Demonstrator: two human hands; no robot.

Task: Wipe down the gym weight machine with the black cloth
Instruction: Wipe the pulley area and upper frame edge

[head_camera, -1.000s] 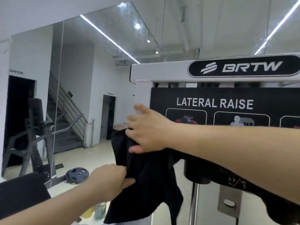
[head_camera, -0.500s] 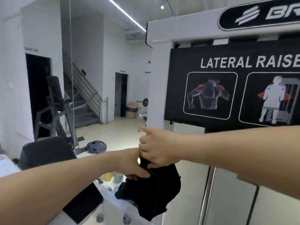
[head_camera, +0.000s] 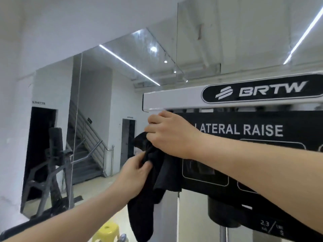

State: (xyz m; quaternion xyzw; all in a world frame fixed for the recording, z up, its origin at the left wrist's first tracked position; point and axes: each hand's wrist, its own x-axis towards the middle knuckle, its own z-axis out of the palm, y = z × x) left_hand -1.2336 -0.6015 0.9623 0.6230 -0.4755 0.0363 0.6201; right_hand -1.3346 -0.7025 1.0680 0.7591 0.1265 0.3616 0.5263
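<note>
The weight machine has a white frame (head_camera: 173,100) with a BRTW badge and a black LATERAL RAISE panel (head_camera: 253,131) below it. A black cloth (head_camera: 148,203) hangs over the frame's left upright, just under the top bar. My right hand (head_camera: 167,135) grips the cloth's upper part against the upright, close to the top left corner. My left hand (head_camera: 136,173) pinches a fold of the cloth lower down. The upright itself is mostly hidden behind the cloth and both hands.
A wall mirror (head_camera: 97,119) on the left reflects stairs, a doorway and dark gym equipment. A yellow stool (head_camera: 106,232) stands low at the bottom edge. A weight stack label reading 2.3 (head_camera: 270,227) shows at the lower right, under my right forearm.
Both hands and the cloth rose along the upright from below the panel to just under the top bar. The camera tilted back up, so the BRTW badge is in view again.
</note>
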